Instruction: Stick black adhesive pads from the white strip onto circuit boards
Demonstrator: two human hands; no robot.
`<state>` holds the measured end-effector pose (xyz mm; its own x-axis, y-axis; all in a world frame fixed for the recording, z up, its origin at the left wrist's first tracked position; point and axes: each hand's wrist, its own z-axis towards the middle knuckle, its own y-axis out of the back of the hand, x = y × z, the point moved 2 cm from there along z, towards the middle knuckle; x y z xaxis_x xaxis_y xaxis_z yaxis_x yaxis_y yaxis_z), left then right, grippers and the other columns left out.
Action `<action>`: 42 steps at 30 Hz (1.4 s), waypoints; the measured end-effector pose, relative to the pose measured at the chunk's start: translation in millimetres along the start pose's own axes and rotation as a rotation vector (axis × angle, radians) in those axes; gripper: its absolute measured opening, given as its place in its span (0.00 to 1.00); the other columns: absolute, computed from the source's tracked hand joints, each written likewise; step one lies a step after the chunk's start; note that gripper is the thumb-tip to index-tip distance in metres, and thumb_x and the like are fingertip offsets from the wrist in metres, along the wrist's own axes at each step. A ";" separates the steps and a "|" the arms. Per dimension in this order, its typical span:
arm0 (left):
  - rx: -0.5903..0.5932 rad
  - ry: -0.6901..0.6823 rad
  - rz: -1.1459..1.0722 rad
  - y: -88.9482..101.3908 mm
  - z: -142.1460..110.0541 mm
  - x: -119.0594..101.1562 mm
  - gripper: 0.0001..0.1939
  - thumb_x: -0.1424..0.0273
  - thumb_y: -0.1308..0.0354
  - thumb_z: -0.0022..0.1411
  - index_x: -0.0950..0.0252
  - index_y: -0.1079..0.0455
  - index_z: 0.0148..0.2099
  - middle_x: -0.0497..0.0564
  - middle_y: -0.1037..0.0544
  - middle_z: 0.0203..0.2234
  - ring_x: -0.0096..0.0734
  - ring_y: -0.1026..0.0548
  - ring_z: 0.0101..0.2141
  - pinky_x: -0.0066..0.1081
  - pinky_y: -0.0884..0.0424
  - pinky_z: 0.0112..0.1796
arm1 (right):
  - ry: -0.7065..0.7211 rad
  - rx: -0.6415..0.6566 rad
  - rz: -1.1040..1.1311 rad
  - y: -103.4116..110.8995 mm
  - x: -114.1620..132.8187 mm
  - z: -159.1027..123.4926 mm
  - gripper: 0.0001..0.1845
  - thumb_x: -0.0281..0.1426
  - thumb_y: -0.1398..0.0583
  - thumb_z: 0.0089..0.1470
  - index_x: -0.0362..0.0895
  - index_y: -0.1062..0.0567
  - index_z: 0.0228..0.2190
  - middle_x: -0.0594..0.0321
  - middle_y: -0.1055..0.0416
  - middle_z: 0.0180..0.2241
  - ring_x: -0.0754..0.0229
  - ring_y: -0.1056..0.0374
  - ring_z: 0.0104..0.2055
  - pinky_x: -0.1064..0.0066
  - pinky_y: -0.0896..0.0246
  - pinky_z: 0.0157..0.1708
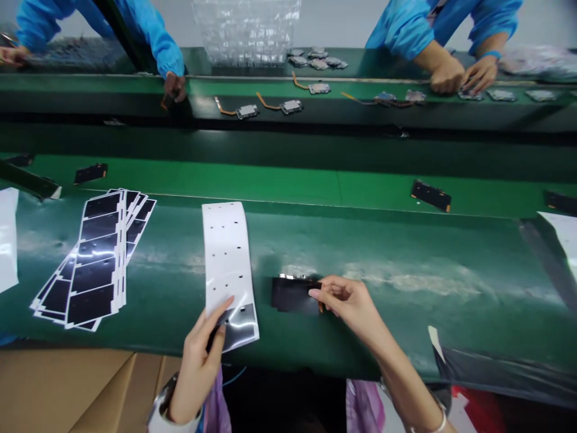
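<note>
My left hand [202, 346] pinches the near end of a long white backing strip [226, 258] that lies on the green table [383, 264]; one dark grey sticker [238, 322] remains at that end. My right hand [347, 300] has its fingers closed on the right edge of a small black rectangular part [293, 293], which rests flat on the table just right of the strip.
A fanned stack of white sheets with black stickers [97, 255] lies at the left. Black parts [430, 195] ride on the green belt beyond. Across it, other people's hands [460, 75] in blue sleeves handle small modules [291, 106]. A clear tray stack [246, 30] stands behind.
</note>
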<state>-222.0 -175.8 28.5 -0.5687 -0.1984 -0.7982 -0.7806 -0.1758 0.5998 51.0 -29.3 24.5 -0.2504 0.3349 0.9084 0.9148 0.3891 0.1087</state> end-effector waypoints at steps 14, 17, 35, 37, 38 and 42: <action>-0.086 0.113 -0.047 9.2 -2.5 8.7 0.18 0.66 0.46 0.71 0.51 0.28 0.61 0.45 0.25 0.60 0.30 0.30 0.61 0.23 0.40 0.61 | -0.051 -0.087 -0.023 11.3 -33.8 -0.2 0.24 0.50 0.29 0.47 0.42 0.24 0.25 0.64 0.29 0.19 0.68 0.42 0.17 0.75 0.48 0.18; -0.086 0.115 -0.048 9.3 -3.1 9.0 0.18 0.66 0.46 0.71 0.52 0.28 0.61 0.44 0.26 0.60 0.29 0.31 0.62 0.23 0.41 0.62 | -0.050 -0.091 -0.021 11.5 -33.6 -0.1 0.24 0.50 0.29 0.46 0.42 0.24 0.25 0.64 0.29 0.19 0.68 0.42 0.17 0.75 0.48 0.18; -0.067 0.153 -0.061 9.9 -3.9 6.1 0.18 0.64 0.46 0.71 0.55 0.28 0.61 0.48 0.26 0.60 0.34 0.31 0.62 0.30 0.40 0.63 | -0.042 -0.073 -0.038 11.2 -28.1 -0.4 0.25 0.52 0.29 0.46 0.42 0.24 0.25 0.64 0.29 0.19 0.67 0.42 0.16 0.73 0.46 0.17; -0.065 0.151 -0.060 10.3 -4.3 6.3 0.18 0.64 0.46 0.71 0.54 0.28 0.61 0.47 0.26 0.60 0.33 0.31 0.62 0.28 0.40 0.63 | -0.045 -0.071 -0.041 11.7 -29.8 -0.8 0.25 0.52 0.29 0.46 0.42 0.24 0.26 0.64 0.29 0.19 0.67 0.42 0.16 0.73 0.46 0.17; -0.063 0.149 -0.059 10.5 -4.4 6.2 0.18 0.65 0.46 0.71 0.54 0.28 0.61 0.47 0.26 0.60 0.33 0.31 0.62 0.28 0.40 0.62 | -0.046 -0.072 -0.042 12.0 -30.5 -1.0 0.25 0.52 0.29 0.46 0.42 0.24 0.26 0.64 0.29 0.19 0.68 0.43 0.16 0.74 0.46 0.17; -0.067 0.135 -0.054 11.5 -3.8 5.2 0.18 0.65 0.46 0.71 0.54 0.28 0.61 0.46 0.26 0.60 0.32 0.31 0.62 0.27 0.40 0.62 | -0.043 -0.072 -0.045 12.2 -30.5 -1.0 0.26 0.52 0.29 0.46 0.42 0.24 0.25 0.65 0.29 0.19 0.68 0.43 0.16 0.74 0.47 0.18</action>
<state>-232.9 -182.5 31.5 -0.4828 -0.3139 -0.8176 -0.7875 -0.2528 0.5621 70.1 -35.7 -1.4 -0.3033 0.3553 0.8842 0.9223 0.3426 0.1787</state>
